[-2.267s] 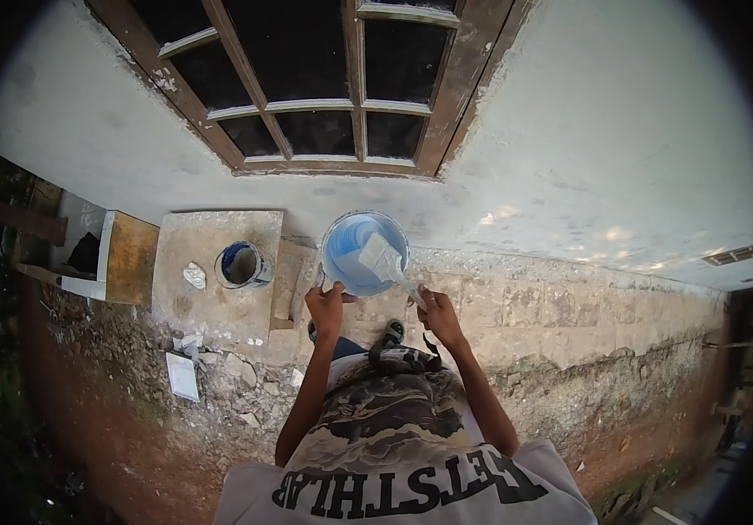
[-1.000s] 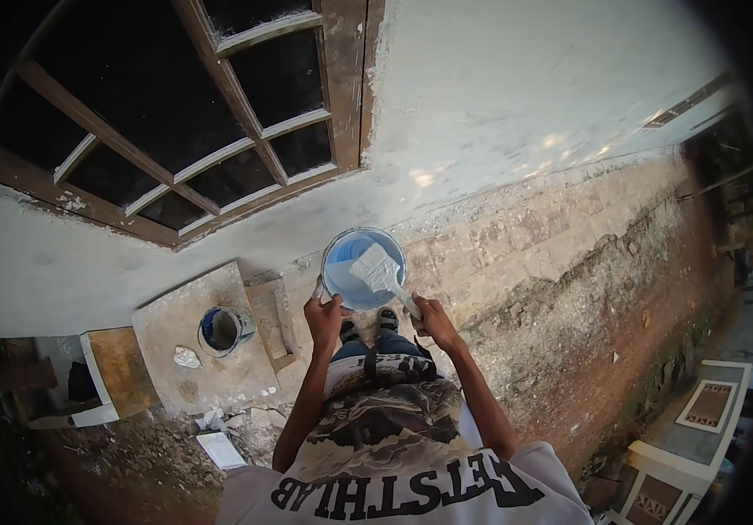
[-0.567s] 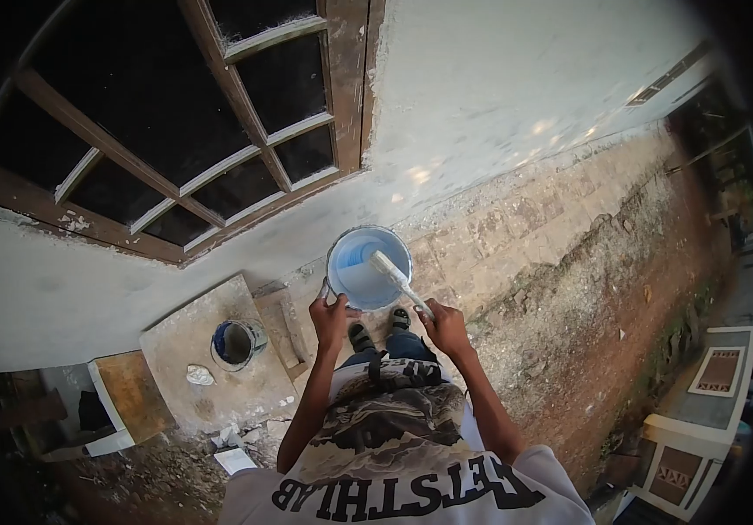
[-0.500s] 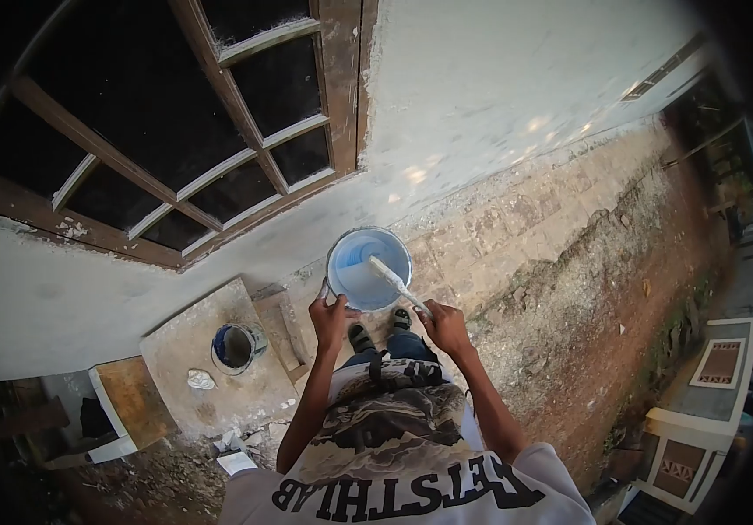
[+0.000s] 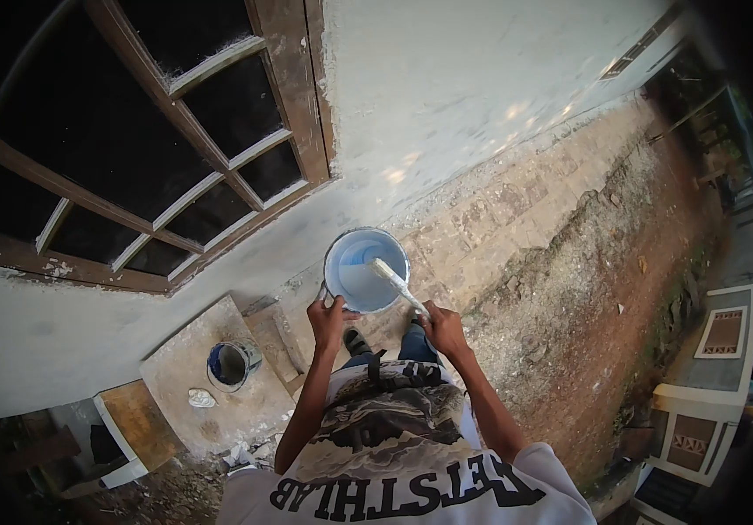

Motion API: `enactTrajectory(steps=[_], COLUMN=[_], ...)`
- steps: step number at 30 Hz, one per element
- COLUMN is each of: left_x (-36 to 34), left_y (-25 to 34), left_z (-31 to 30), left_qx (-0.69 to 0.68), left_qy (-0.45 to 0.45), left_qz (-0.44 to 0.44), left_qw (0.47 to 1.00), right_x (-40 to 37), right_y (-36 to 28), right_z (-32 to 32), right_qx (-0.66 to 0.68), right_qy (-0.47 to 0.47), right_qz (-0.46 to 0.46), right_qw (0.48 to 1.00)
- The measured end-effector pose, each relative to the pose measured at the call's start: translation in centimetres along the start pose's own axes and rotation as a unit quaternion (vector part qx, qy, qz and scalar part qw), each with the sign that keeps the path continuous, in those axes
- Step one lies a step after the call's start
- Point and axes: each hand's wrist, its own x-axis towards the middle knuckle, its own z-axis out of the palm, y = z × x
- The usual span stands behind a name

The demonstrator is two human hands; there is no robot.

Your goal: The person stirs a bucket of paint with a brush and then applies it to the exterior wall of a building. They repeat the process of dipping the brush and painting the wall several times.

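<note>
A round bucket [image 5: 336, 248] with light-blue paint [image 5: 356, 285] inside hangs in front of my body, its opening facing up toward me. My left hand [image 5: 326, 322] grips its near-left rim, thumb on top and fingers round the outside. In my right hand [image 5: 443, 329] is the handle end of a paint-smeared brush [image 5: 395, 281]. The brush slants across the near-right rim, with its far end inside the bucket over the paint. The bristles are hard to make out against the pale paint.
A pale wall [image 5: 446, 105] with a brown-framed window [image 5: 241, 188] runs along the front and left. On a concrete slab [image 5: 184, 350] stand a second bucket [image 5: 229, 365] and a crumpled white piece [image 5: 201, 398]. A paved strip [image 5: 499, 206] and rough dirt [image 5: 569, 306] extend right.
My view has turned and shifted slightly, so the window sits farther left. One foot has moved out of sight under me. Both hands keep their hold on bucket and brush.
</note>
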Motion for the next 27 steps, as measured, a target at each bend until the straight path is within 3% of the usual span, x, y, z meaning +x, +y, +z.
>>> enactTrajectory(steps=[4,6,10,12,13,15,19,25,27], left_x=[1.0,1.5,2.9,4.5,5.2,5.9,7.6,8.2,9.1], left_y=[0.4,0.6,0.9,-0.4,-1.0,-1.4,-2.8,-4.4,-6.6], left_z=[3.6,5.7,11.4,14.1,15.7,19.6,26.8,37.0,38.8], left_qx=[0.074,0.053,0.059,0.048,0.039,0.040,0.051,0.147,0.152], left_qy=[-0.022,-0.017,-0.012,-0.012,-0.013,-0.004,-0.004,-0.006,-0.019], left_qz=[0.020,0.021,0.048,0.044,0.040,0.031,0.035,-0.006,-0.003], left_qw=[0.997,0.998,0.997,0.998,0.998,0.999,0.998,0.989,0.988], right_x=[0.9,1.7,4.2,5.2,5.7,7.1,9.2,10.3,10.4], right_y=[3.6,4.8,10.2,12.8,14.2,16.3,20.4,27.8,29.7], right_z=[-1.1,-2.2,-3.5,-4.9,-5.9,-8.1,-14.7,-21.7,-23.4], right_qx=[0.027,0.080,0.052,0.207,0.206,0.481,0.499,0.406,0.418], right_qy=[0.009,0.023,0.005,-0.011,-0.009,-0.080,-0.092,-0.103,-0.119], right_qz=[0.021,0.029,0.031,0.108,0.108,0.244,0.283,0.274,0.273], right_qw=[0.999,0.996,0.998,0.972,0.972,0.838,0.814,0.866,0.858])
